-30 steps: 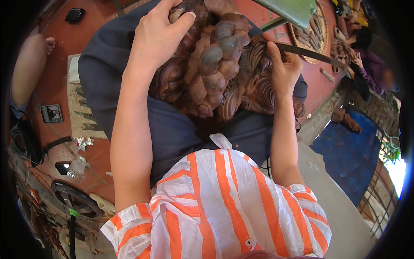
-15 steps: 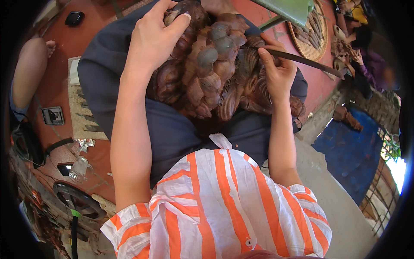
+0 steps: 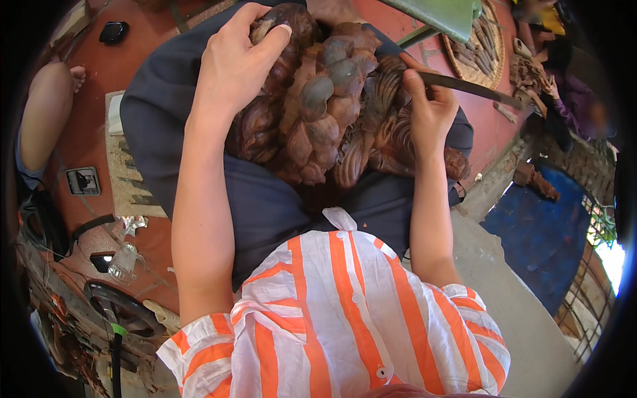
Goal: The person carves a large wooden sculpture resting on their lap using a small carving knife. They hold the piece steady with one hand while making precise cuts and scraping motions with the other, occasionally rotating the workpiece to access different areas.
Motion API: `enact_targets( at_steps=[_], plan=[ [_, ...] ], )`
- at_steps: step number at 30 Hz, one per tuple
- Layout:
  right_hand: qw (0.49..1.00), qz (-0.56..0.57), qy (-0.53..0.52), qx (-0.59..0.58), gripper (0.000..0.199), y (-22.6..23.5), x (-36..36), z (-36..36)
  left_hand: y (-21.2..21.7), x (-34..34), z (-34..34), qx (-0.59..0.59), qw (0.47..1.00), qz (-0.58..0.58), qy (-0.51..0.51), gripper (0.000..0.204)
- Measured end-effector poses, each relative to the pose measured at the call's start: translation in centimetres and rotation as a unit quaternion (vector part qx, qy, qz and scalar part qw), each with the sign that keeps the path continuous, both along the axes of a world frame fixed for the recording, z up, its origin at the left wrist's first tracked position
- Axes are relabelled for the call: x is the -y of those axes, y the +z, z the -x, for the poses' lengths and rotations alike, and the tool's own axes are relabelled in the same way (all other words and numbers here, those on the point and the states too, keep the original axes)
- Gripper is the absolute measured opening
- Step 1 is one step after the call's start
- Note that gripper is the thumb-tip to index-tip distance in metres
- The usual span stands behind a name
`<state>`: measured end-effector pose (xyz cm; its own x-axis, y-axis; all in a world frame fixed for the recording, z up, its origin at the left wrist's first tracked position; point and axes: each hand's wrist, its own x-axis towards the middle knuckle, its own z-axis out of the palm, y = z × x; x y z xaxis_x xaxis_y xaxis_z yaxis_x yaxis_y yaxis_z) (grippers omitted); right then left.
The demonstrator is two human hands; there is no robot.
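A large dark brown wood carving [image 3: 312,126], cut into rounded lobes and grooved folds, rests across my lap. My left hand [image 3: 242,60] is closed over its far left end, thumb pressed on the rounded top. At its right side my right hand [image 3: 428,96] pinches a long, flat, dark metal file [image 3: 474,90] between thumb and fingers. The file's outer end sticks out to the right, past the carving. Its inner end lies by the grooved part, partly hidden by my fingers.
Several narrow tools [image 3: 136,179] lie on a pale board at left, near a phone [image 3: 82,180] and a clear glass jar [image 3: 124,261]. A green stool [image 3: 444,20] and a woven tray [image 3: 458,74] of tools stand at far right. Other people sit at both sides.
The file and my right hand have shifted slightly to the right. My left hand and the carving stay nearly in place.
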<state>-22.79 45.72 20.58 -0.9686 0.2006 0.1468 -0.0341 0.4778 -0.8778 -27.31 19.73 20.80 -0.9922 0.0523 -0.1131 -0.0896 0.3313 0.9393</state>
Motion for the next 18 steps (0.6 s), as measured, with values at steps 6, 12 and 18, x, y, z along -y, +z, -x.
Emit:
enact_targets(
  at_steps=[6, 12, 18],
  plan=[
    [0.981, 0.180, -0.053, 0.040, 0.018, -0.2, -0.3, -0.1, -0.1, 0.0, 0.0, 0.005, 1.000, -0.004, 0.004, 0.035],
    [0.989, 0.110, -0.049, 0.086, 0.018, 0.2, -0.5, 0.3, 0.0, -0.1, -0.1, 0.000, 1.000, 0.003, 0.000, 0.035],
    [0.979, 0.182, -0.063, 0.070, 0.023, 0.3, -1.0, -0.2, 0.0, -0.1, 0.0, -0.013, 1.000, 0.016, -0.001, 0.034]
  ],
)
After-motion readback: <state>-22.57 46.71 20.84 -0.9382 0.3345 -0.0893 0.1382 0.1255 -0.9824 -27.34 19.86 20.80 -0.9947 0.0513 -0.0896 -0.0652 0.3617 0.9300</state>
